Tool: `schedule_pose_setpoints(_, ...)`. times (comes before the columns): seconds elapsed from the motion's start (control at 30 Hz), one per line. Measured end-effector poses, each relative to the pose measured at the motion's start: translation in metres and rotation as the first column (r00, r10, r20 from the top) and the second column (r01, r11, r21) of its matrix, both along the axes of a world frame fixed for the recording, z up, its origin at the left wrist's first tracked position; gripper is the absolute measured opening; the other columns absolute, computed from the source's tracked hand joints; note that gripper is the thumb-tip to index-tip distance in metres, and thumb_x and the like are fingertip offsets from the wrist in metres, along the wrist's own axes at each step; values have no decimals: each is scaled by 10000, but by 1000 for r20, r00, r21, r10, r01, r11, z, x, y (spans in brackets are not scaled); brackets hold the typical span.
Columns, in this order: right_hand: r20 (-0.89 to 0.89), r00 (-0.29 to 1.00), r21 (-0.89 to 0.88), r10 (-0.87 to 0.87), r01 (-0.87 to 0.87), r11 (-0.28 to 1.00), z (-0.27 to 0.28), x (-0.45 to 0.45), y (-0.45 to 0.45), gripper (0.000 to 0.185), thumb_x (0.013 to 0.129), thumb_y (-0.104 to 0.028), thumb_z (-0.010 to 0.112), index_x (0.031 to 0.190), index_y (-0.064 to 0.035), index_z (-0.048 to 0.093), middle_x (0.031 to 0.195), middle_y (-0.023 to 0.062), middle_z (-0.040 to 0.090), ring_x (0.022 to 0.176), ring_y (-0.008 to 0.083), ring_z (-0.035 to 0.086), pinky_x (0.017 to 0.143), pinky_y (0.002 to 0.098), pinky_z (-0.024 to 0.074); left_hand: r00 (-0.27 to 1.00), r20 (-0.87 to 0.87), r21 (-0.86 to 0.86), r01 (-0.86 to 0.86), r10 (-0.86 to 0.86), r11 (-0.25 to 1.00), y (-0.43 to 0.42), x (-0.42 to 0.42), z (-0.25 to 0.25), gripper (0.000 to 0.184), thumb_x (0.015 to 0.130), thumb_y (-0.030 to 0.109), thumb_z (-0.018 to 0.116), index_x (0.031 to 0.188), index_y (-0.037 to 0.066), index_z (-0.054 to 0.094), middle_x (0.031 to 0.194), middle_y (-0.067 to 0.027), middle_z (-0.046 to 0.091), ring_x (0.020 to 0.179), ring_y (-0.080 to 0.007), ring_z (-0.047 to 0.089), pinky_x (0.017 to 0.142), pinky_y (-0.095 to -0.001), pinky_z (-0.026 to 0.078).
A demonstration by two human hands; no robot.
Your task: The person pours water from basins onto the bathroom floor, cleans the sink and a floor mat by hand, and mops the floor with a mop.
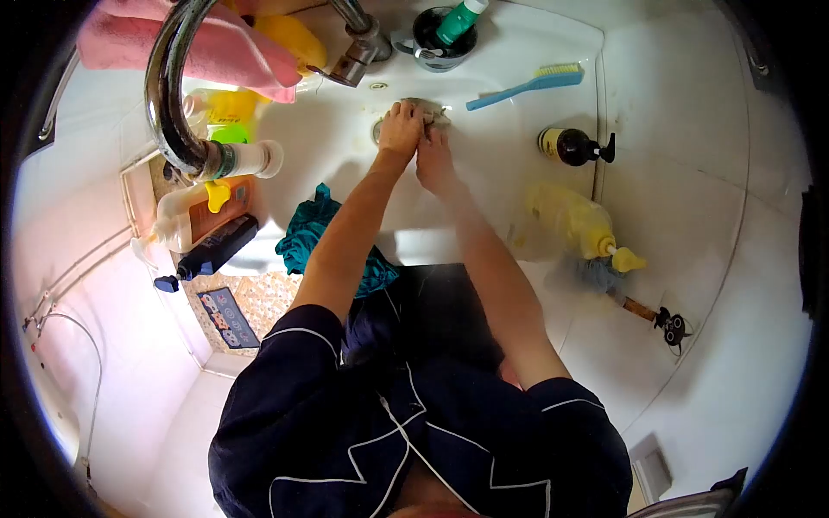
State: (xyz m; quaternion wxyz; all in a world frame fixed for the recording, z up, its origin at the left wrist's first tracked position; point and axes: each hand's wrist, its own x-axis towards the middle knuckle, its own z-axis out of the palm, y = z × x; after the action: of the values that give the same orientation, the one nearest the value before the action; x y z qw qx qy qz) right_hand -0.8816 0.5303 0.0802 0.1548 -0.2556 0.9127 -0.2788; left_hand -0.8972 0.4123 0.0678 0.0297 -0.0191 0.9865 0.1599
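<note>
Both hands are together low in the white sink [319, 138], over the drain. My left hand [401, 131] has its fingers bent down, with a pale greyish thing [429, 110] beside its fingertips. My right hand [436, 160] is close against it, fingers also curled toward that thing. What exactly lies under the fingers is hidden. A crumpled teal cloth [302, 237] hangs over the sink's front rim, left of my left forearm.
A chrome faucet [168, 86] arches at the left. A cup [442, 53] holding a green tube and a blue brush [531, 88] lie along the back. A dark pump bottle [572, 147] and yellow bottle [574, 220] stand right; several bottles and a pink towel [190, 47] are left.
</note>
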Motion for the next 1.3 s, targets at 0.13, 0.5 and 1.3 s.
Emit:
schedule_pose_setpoints(0.13, -18, 997, 80, 71, -69, 994, 13, 9, 19, 330, 704, 22, 551, 1034, 35, 529, 1056, 216, 514, 1005, 365, 480, 882, 440, 399, 999, 31, 4, 14, -14, 1000, 20, 29, 1, 239, 766, 124, 561, 975, 10, 547, 1100, -173, 494, 1004, -337, 509, 809, -410, 469)
schedule_pose_setpoints(0.5, 128, 922, -112, 366, -353, 929, -10, 39, -35, 316, 720, 0, 564, 1034, 38, 550, 1055, 216, 536, 992, 373, 513, 865, 437, 419, 949, 300, -156, -47, 92, 987, -39, 95, 9, 103, 751, 105, 585, 828, 76, 646, 887, -120, 625, 928, -284, 568, 775, -354, 468)
schedule_pose_setpoints(1.3, -125, 982, 231, 144, -112, 966, 16, 33, 20, 307, 720, -74, 587, 1010, 11, 534, 1002, 136, 506, 992, 295, 474, 847, 410, 405, 985, 158, 239, 27, -66, 971, 23, 68, -4, 255, 759, 92, 545, 1006, 29, 543, 987, -168, 542, 936, -327, 530, 805, -389, 473)
